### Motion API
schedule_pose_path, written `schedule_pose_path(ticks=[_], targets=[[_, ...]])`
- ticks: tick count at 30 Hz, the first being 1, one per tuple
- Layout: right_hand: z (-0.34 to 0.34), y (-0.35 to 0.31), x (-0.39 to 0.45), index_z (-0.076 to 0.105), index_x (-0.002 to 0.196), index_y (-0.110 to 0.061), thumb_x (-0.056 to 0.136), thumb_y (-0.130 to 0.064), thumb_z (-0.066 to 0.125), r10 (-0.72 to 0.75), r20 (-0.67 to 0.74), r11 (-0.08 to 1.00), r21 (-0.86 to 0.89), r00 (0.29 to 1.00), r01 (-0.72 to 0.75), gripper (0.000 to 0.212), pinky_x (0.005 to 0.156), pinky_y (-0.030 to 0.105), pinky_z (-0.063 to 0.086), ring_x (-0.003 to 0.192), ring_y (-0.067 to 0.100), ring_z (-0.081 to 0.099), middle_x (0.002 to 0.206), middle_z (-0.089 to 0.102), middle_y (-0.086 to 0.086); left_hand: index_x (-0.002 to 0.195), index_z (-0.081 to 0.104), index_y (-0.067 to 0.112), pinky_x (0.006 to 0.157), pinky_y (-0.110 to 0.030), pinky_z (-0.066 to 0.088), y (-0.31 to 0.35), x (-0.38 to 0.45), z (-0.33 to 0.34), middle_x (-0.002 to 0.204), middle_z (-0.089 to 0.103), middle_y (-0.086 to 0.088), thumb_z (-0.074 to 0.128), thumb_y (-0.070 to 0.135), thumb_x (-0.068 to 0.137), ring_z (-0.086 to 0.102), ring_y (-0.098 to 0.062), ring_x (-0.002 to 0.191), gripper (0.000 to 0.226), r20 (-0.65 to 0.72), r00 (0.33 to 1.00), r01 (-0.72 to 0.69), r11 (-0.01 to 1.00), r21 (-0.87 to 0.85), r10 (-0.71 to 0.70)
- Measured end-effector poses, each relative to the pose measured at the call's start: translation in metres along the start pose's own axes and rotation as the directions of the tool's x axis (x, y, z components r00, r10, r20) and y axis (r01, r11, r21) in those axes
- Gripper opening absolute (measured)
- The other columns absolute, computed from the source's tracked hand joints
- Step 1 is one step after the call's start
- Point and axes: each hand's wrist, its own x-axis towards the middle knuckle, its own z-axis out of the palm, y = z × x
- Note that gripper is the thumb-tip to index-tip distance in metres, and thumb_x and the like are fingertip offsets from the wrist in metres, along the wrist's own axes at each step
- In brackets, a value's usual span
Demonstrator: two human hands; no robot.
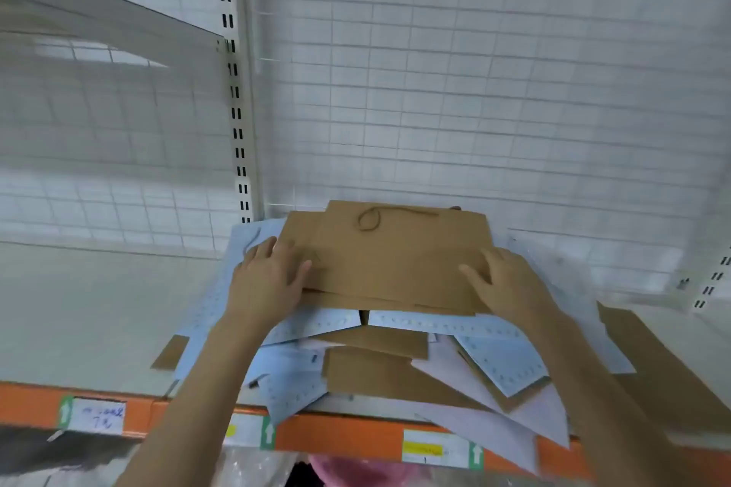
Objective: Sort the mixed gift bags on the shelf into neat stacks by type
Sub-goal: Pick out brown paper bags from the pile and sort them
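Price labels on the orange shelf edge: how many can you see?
3: a handwritten white label at left, one partly hidden behind the left forearm, one with a yellow strip at right. More may lie outside the frame.

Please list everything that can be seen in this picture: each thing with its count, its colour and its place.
brown gift bags: several, exact count unclear, kraft brown; a flat stack on top of the pile, others lower in it and at the right.
blue gift bags: several, light blue with small dots; mixed in the pile under the brown stack.
white gift bags: a few, white; at the front right of the pile, over the shelf edge.
shelf: one, cream; under the pile.
shelf edge: one, orange, with white labels; at the front.
wire grid: one, white; behind the shelf.
slotted upright: one, cream; left of centre.
left hand: flat on the stack's left end.
right hand: on the stack's right end.
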Motion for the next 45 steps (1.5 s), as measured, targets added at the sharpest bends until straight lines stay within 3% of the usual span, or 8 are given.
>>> schedule_pose_path(ticks=[5,11,16,23,28,38,42,45], targets=[[0.003,-0.013,0.03,0.047,0.126,-0.004,0.074,-0.078,0.04,0.221,0.21,0.974,-0.102,0.952,-0.204,0.09,0.091,0.039,0.046,0.108,0.029,0.054,0.12,0.056,0.015,0.129,0.046,0.009,0.099,-0.043,0.037,-0.003,0.008,0.001,0.131,0.049,-0.011,0.046,0.037,0.093,0.038,-0.031,0.127,0.044,-0.004,0.998,0.067,0.993,-0.097,-0.068],[0.002,-0.024,0.048,0.05,0.123,-0.006,0.073,-0.076,0.049,0.293,0.352,0.951,-0.206,0.889,-0.231,0.086,0.102,0.037,0.037,0.115,0.028,0.051,0.124,0.056,0.013,0.133,0.042,0.013,0.098,-0.037,0.035,-0.014,0.008,0.007,0.136,0.045,-0.008,0.044,0.037,0.094,0.041,-0.028,0.124,0.046,0.024,0.996,0.085,0.992,-0.088,-0.083],[0.002,-0.023,0.048,0.02,0.142,-0.006,0.064,-0.066,0.069,0.353,0.264,0.934,-0.048,0.898,-0.353,0.11,0.104,0.046,0.037,0.125,0.038,0.036,0.142,0.017,0.023,0.133,0.042,0.014,0.097,-0.037,0.037,-0.013,0.014,0.013,0.135,0.046,-0.008,0.044,0.039,0.094,0.043,-0.027,0.122,0.046,0.039,0.996,0.086,0.99,-0.115,-0.082],[-0.009,-0.024,0.035,-0.009,0.147,-0.014,0.059,-0.03,0.088,0.304,0.051,0.904,0.299,0.951,-0.305,0.132,0.102,0.044,0.038,0.121,0.039,0.041,0.139,0.019,0.026,0.132,0.038,0.01,0.091,-0.039,0.044,-0.009,0.036,0.012,0.127,0.051,-0.012,0.045,0.043,0.092,0.049,-0.03,0.113,0.052,0.148,0.976,0.165,0.986,-0.014,-0.162],[-0.002,-0.019,0.014,0.008,0.146,-0.003,0.062,-0.034,0.084,0.327,-0.005,0.895,0.322,0.945,-0.308,0.117,0.098,0.041,0.039,0.123,0.035,0.041,0.137,0.032,0.022,0.122,0.043,0.001,0.093,-0.038,0.043,-0.015,0.051,0.017,0.119,0.055,-0.015,0.052,0.055,0.085,0.05,-0.03,0.113,0.066,0.219,0.931,0.286,0.956,0.065,-0.294],[0.012,-0.014,-0.005,0.011,0.148,-0.012,0.069,-0.043,0.077,0.327,-0.025,0.876,0.384,0.945,-0.293,0.107,0.096,0.044,0.038,0.123,0.036,0.041,0.139,0.031,0.02,0.116,0.054,0.002,0.085,-0.03,0.04,-0.019,0.058,0.001,0.117,0.059,-0.015,0.058,0.046,0.086,0.055,-0.029,0.108,0.054,0.292,0.915,0.339,0.923,-0.184,-0.278],[0.012,-0.013,-0.006,0.011,0.149,-0.017,0.072,-0.043,0.074,0.32,-0.062,0.868,0.418,0.945,-0.267,0.103,0.094,0.044,0.038,0.12,0.035,0.042,0.137,0.031,0.018,0.093,0.046,0.006,0.083,-0.031,0.037,-0.007,0.048,-0.008,0.102,0.047,-0.015,0.049,0.035,0.093,0.05,-0.03,0.094,0.029,0.099,0.961,0.278,0.903,-0.329,-0.259],[0.008,-0.008,-0.005,0.015,0.148,-0.019,0.072,-0.041,0.075,0.315,-0.097,0.856,0.458,0.944,-0.239,0.099,0.093,0.043,0.038,0.118,0.035,0.043,0.136,0.031,0.017,0.103,0.049,0.006,0.072,-0.026,0.031,0.0,0.039,-0.015,0.09,0.049,-0.006,0.047,0.027,0.095,0.049,-0.028,0.085,0.023,-0.018,0.974,0.196,0.887,-0.417,-0.224]])
